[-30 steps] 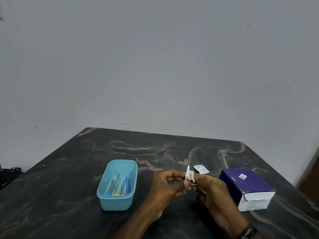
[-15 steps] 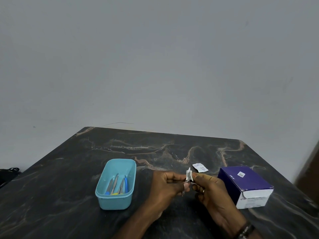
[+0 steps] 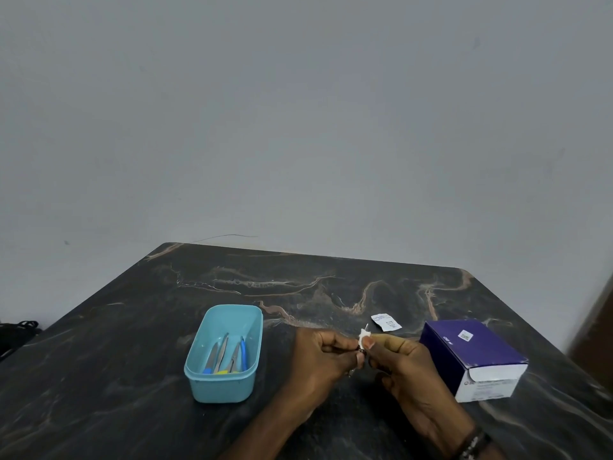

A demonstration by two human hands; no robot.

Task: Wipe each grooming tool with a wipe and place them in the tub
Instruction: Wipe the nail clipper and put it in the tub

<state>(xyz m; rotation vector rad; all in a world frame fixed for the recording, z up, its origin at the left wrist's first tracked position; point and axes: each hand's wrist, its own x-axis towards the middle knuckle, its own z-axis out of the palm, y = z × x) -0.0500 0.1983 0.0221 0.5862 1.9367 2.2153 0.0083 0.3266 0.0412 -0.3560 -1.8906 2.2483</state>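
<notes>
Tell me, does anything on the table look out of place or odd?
Only a small thing: an empty wipe wrapper lies loose on the table, behind the hands, beside the purple box. Nothing looks spilled or damaged.

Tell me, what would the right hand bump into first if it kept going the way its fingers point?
Probably the left hand. The right hand points left, pinching a wipe right beside those fingers; the tub lies farther left.
</notes>
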